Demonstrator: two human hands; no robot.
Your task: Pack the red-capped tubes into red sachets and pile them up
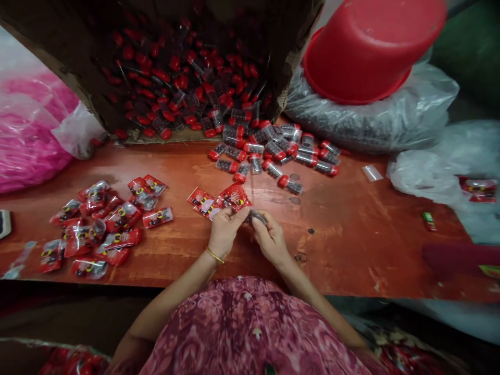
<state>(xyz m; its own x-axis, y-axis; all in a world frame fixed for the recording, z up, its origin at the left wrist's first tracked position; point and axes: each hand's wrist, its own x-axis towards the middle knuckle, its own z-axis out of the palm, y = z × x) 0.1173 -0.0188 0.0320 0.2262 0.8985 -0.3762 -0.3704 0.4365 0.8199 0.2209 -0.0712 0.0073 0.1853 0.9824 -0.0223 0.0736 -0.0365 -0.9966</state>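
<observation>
My left hand [225, 229] is closed on a red packet [235, 197], pinching it between thumb and fingers just above the bench [351, 229]. My right hand [270, 238] is curled round a vial [257, 215], held right beside the packet. A pile [101, 224] of filled packets lies to my left. Loose vials [273, 153] spill from the box [78, 67] ahead.

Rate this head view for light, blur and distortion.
Head view: the light is dim and warm, and the inside of the cardboard box is nearly black. Wide-angle bending curves the table edge and stretches the red tub. The edges smear and the pink bag is soft. The centre is sharpest, where the left hand pinches a red packet and the right hand a small tube. There is a faint sheen on the clear bag.
</observation>
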